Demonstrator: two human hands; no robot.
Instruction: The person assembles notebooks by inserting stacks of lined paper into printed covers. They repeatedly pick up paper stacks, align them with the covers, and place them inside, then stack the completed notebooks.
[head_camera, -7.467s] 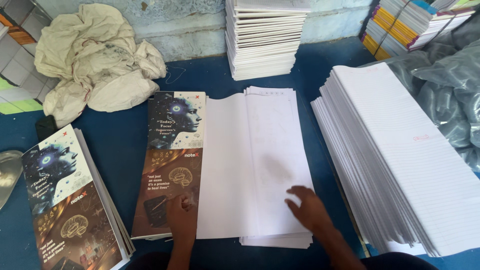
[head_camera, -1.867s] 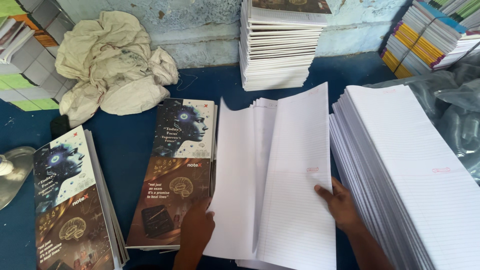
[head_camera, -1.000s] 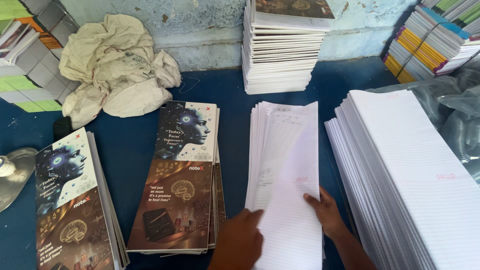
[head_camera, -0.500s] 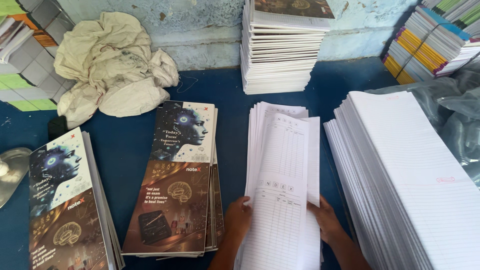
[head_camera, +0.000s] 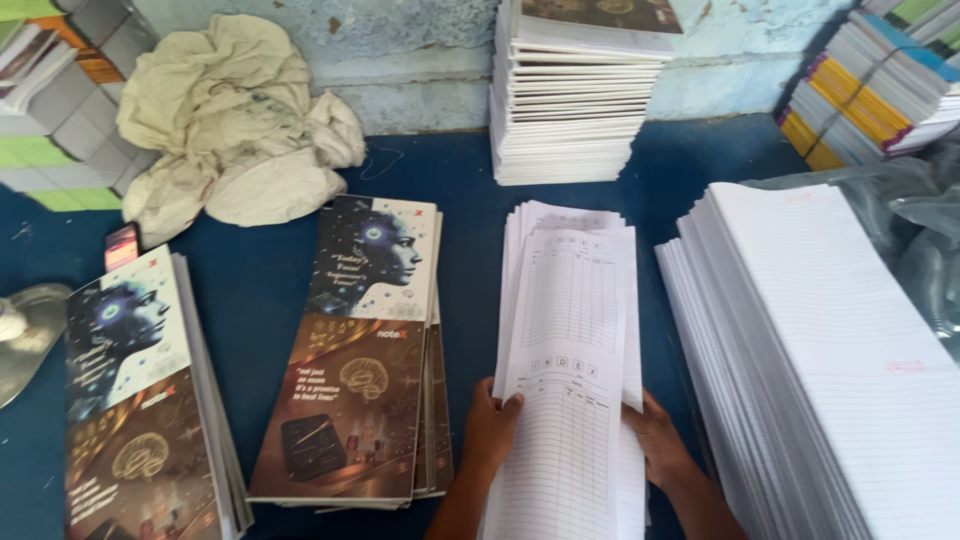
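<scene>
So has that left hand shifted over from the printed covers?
Yes. The left hand moved right, off the cover stack, onto the folded white sheets beside it.

A notebook-binding workshop: stacked printed covers (head_camera: 345, 350), ruled sheets (head_camera: 830, 340) and finished notebooks (head_camera: 580, 90).

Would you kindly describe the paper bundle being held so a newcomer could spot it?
On the blue table, between the dark illustrated cover sheets and the tall slanted stack of ruled white paper, lies a narrow folded white paper bundle. Both hands grip its near end, and only it shows printed tables on top.
</scene>
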